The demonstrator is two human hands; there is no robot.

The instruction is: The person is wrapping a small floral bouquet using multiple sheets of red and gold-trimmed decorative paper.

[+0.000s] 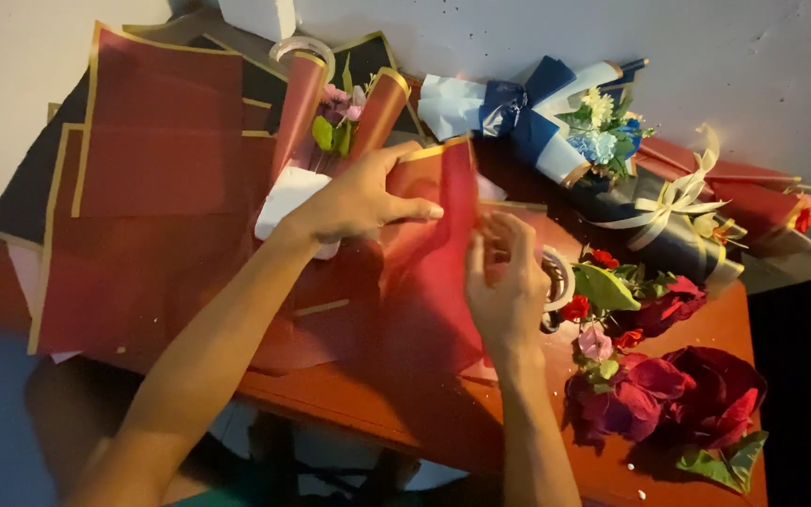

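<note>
— Two hands on one sheet?
— Yes: left hand pinches the red wrapping paper at its gold-edged top; right hand grips its fold, fingers curled. It lies mid-table.
— Nearby?
— Finished bouquets along the far edge, loose roses at the right corner.

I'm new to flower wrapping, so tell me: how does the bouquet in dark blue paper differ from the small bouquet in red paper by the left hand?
The dark blue bouquet holds blue and pale yellow flowers; the red-wrapped bouquet holds pink flowers and green leaves. The blue one lies apart at the table's back, untouched; the red one lies just behind the left hand. The blue one's base has a dark bow; no bow shows on the red one. Both have gold-edged wrapping.
</note>
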